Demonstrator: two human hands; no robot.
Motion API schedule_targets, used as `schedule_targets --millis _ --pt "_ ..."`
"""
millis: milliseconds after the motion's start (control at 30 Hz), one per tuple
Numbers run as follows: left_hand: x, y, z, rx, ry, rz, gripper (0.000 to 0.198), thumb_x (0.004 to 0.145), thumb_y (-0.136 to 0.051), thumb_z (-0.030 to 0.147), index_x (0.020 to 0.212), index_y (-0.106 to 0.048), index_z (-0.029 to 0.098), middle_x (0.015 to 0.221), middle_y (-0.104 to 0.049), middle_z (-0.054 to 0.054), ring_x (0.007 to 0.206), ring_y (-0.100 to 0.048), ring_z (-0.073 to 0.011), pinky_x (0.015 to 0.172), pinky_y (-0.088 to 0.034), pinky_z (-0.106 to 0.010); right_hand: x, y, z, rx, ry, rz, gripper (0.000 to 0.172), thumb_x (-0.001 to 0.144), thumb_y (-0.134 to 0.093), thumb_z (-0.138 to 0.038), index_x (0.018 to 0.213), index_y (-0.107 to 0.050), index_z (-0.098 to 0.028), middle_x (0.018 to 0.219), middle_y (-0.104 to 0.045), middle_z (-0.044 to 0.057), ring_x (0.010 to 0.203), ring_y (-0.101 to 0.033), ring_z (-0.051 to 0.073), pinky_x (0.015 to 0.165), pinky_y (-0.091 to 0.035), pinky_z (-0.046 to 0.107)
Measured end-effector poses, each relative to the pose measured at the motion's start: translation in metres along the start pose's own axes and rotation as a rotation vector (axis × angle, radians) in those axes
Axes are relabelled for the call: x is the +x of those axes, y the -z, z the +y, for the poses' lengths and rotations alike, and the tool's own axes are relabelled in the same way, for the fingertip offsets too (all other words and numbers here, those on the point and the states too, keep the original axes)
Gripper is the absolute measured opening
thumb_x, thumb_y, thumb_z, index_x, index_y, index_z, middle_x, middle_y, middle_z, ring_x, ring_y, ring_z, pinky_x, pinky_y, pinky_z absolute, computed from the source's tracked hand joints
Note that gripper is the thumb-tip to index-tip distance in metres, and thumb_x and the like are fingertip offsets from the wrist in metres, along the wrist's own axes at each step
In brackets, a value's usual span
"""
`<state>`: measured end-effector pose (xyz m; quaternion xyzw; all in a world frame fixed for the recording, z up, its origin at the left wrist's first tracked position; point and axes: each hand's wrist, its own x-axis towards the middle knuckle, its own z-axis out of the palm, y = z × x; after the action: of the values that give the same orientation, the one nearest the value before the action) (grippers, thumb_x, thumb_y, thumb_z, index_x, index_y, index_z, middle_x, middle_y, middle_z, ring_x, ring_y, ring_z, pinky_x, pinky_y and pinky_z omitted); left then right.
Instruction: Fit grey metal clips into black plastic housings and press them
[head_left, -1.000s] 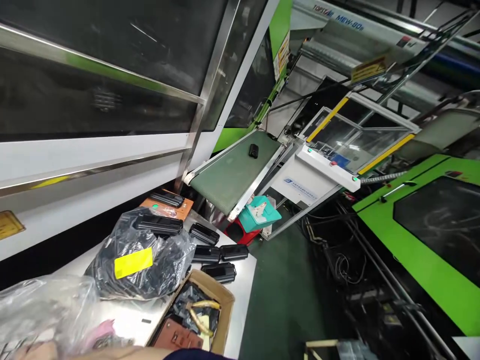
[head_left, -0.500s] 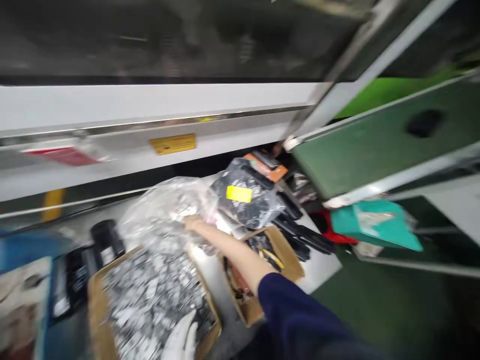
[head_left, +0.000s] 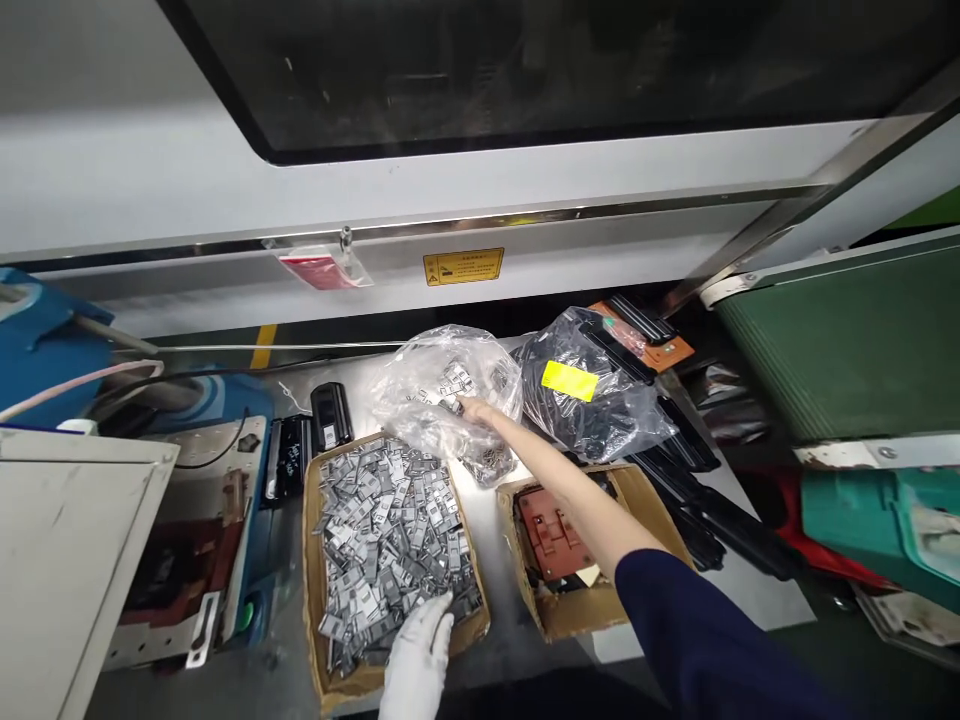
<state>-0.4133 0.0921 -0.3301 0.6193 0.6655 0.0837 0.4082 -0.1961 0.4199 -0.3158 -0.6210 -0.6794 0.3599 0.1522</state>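
My right hand (head_left: 475, 410), bare, reaches into the mouth of a clear plastic bag (head_left: 405, 365) with small silver metal parts (head_left: 454, 380) inside. Its fingers are closed around a small grey metal part at the bag's opening; the fingertips are partly hidden. My left hand (head_left: 420, 650), in a white glove, is over the near edge of an open cardboard box (head_left: 313, 600) filled with small grey metal parts (head_left: 390, 540). Its fingers are stretched out, with a gap between them, and nothing shows in them.
A second cardboard box (head_left: 544, 625) with a reddish-brown plate stands under my right forearm. Behind it lie a plastic bag with a yellow label (head_left: 570, 380) and long black parts (head_left: 742, 525). Blue machinery (head_left: 52, 340) stands left, a green panel (head_left: 847, 330) right, a white machine wall (head_left: 375, 200) behind.
The view has swung left and steadied, so the boxes and bags appear further right and sharper. My right hand is still at the clear bag, and my left hand is still by the box of parts.
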Motion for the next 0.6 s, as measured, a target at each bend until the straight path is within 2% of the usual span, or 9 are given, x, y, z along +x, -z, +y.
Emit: schedule_targets --millis 100,233,300,400,500,567,600 --pt "-0.002 -0.006 -0.006 -0.04 0.053 -0.015 0.048 0.089 -0.04 0.04 0.115 -0.076 0.022 0.124 -0.071 -0.008 0.119 -0.067 -0.026 0.112 -0.048 -0.044 0.0 0.014 0.004 0.005 -0.01 -0.087 0.019 0.101 -0.059 -0.029 0.099 -0.067 -0.011 0.087 -0.068 0.0 0.068 -0.065 0.009 0.065 -0.057 0.024" --pt "0.002 -0.015 -0.009 -0.064 0.06 -0.064 0.05 0.09 -0.04 0.043 0.118 -0.075 0.021 0.126 -0.07 -0.008 0.122 -0.064 -0.0264 0.117 -0.042 -0.048 -0.007 0.027 -0.002 0.004 0.035 -0.075 0.011 0.099 -0.061 -0.019 0.091 -0.067 -0.013 0.078 -0.068 -0.001 0.052 -0.056 0.006 0.053 -0.052 0.019" --pt "0.005 -0.014 -0.006 -0.057 0.041 -0.062 0.051 0.091 -0.038 0.043 0.117 -0.075 0.021 0.126 -0.07 -0.008 0.122 -0.064 -0.0257 0.117 -0.041 -0.047 -0.011 0.032 -0.011 0.001 0.077 -0.04 0.017 0.101 -0.054 -0.015 0.093 -0.068 -0.01 0.082 -0.07 0.002 0.053 -0.055 0.004 0.057 -0.05 0.018" --pt "0.01 -0.004 0.002 -0.054 0.007 -0.064 0.052 0.091 -0.037 0.044 0.117 -0.075 0.02 0.124 -0.071 -0.009 0.12 -0.065 -0.0259 0.116 -0.043 -0.048 -0.022 0.048 -0.03 -0.002 0.177 0.005 0.025 0.099 -0.049 -0.011 0.115 -0.068 -0.005 0.104 -0.07 0.004 0.078 -0.063 0.005 0.078 -0.05 0.017" --pt "0.013 0.012 0.016 -0.058 -0.065 -0.064 0.048 0.093 -0.04 0.044 0.119 -0.073 0.02 0.125 -0.07 -0.009 0.118 -0.066 -0.0249 0.115 -0.044 -0.048 -0.058 0.078 -0.041 -0.012 0.295 0.036 0.045 0.098 -0.049 -0.012 0.143 -0.054 -0.018 0.116 -0.067 0.001 0.1 -0.064 0.01 0.097 -0.049 0.024" --pt "0.015 0.019 0.03 -0.031 -0.157 -0.031 0.044 0.094 -0.042 0.041 0.119 -0.072 0.021 0.124 -0.071 -0.008 0.115 -0.068 -0.023 0.112 -0.047 -0.045 -0.104 0.097 -0.036 0.016 0.325 0.133 0.049 0.103 -0.044 -0.019 0.152 -0.043 -0.023 0.115 -0.069 0.003 0.103 -0.065 0.015 0.1 -0.052 0.031" --pt "0.017 0.021 0.04 -0.016 -0.21 -0.004 0.042 0.095 -0.042 0.039 0.119 -0.072 0.021 0.123 -0.072 -0.008 0.114 -0.069 -0.0224 0.11 -0.05 -0.044 -0.133 0.104 -0.028 0.047 0.305 0.225 0.049 0.104 -0.042 -0.024 0.153 -0.041 -0.022 0.117 -0.07 0.005 0.106 -0.066 0.017 0.101 -0.053 0.034"
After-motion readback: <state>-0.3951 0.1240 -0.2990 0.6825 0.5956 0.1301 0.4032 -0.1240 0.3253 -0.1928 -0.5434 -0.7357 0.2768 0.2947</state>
